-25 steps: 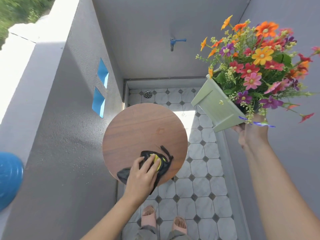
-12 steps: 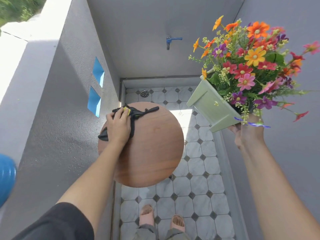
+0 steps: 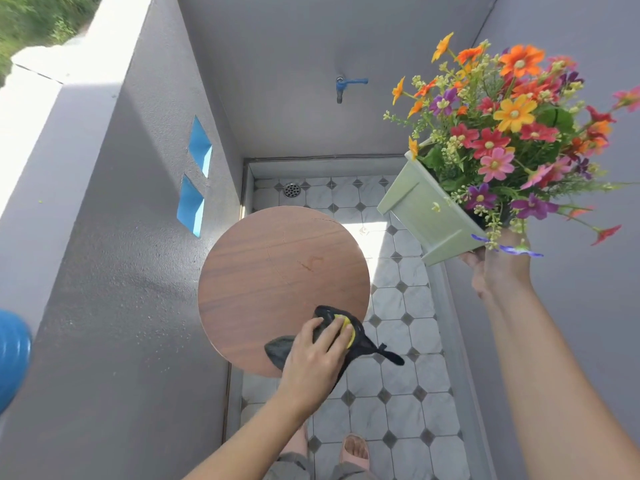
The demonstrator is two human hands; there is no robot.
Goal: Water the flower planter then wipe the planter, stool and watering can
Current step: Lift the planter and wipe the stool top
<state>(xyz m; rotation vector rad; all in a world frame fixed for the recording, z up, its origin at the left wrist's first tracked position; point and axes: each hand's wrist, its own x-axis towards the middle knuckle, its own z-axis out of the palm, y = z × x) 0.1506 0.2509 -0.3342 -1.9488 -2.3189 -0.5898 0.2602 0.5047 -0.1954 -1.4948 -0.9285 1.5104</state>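
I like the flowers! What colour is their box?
Pale green planter, shown clearly in the head view.

My left hand (image 3: 313, 355) is pressing the cloth (image 3: 341, 341) onto the near right edge of the stool (image 3: 277, 271) top, which is standing in front of me over the tiled floor (image 3: 408, 403). My right hand (image 3: 498, 268) is holding the planter (image 3: 422, 213) up, tilted, to the right of the stool and apart from it. The tap (image 3: 346, 85) is sitting on the wall behind, the floor drain (image 3: 291, 189) is lying beyond the stool, and the watering can (image 3: 12, 355) is showing at my far left.
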